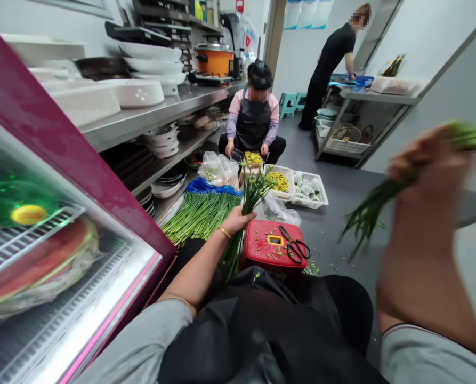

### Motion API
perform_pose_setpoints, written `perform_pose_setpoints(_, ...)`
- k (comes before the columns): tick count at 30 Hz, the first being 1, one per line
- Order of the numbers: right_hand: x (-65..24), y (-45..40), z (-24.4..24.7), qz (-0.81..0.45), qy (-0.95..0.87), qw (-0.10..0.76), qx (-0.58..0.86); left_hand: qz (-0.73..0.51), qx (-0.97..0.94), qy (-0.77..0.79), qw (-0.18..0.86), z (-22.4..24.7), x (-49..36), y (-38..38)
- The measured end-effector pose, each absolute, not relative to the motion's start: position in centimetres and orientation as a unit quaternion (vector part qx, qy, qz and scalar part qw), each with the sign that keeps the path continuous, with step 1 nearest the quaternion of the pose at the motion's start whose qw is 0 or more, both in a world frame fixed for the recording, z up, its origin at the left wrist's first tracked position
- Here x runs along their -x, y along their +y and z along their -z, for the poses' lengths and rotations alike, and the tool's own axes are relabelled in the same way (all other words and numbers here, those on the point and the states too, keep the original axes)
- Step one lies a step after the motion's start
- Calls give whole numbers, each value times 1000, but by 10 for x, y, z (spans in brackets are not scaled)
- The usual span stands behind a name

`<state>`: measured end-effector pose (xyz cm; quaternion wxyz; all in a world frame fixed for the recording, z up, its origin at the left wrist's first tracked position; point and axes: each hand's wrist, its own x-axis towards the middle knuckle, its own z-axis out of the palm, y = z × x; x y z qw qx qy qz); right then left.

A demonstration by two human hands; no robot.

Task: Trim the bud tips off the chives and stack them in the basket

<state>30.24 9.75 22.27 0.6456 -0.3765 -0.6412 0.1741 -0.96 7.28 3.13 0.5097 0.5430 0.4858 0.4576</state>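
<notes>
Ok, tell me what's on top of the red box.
Black scissors and green trimmings lie on the red box, beside its yellow handle. Its contents are hidden under the lid.

A glass-fronted refrigerator with a magenta frame (62, 160) occupied the left of the frame. Stacked white ceramic plates (152, 64) sat on a stainless steel shelf (150, 114) at upper left. An orange cooker (214, 58) stood at upper centre. A seated person in a black apron (253, 122) faced white plastic baskets (307, 189) at centre. A standing person in black (329, 64) worked at upper right.
</notes>
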Motion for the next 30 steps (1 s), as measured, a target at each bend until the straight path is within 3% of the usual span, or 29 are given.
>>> perform_pose_setpoints(1, -276, 96, -209, -259, -569, 675, 391, -461, -551, 494, 489, -32, 6, 74)
perform_pose_setpoints(3, -228, 97, -181, -408, -523, 606, 440, -459, -568, 507, 458, -33, -2, 73)
perform_pose_setpoints(7, -181, 107, -141, -527, -492, 543, 432, -453, -609, 509, 406, -36, -13, 65)
perform_pose_setpoints(12, -184, 116, -136, -457, -545, 537, 454, -450, -619, 505, 399, -37, -13, 59)
perform_pose_setpoints(20, -201, 121, -170, -204, -704, 515, 444, -385, -635, 396, 540, -50, -13, 64)
perform_pose_setpoints(23, -208, 115, -184, -210, -696, 515, 454, -353, -644, 368, 570, -52, -14, 63)
perform_pose_setpoints(30, -213, 100, -230, -267, -548, 619, 496, -311, -656, 320, 609, -51, -7, 59)
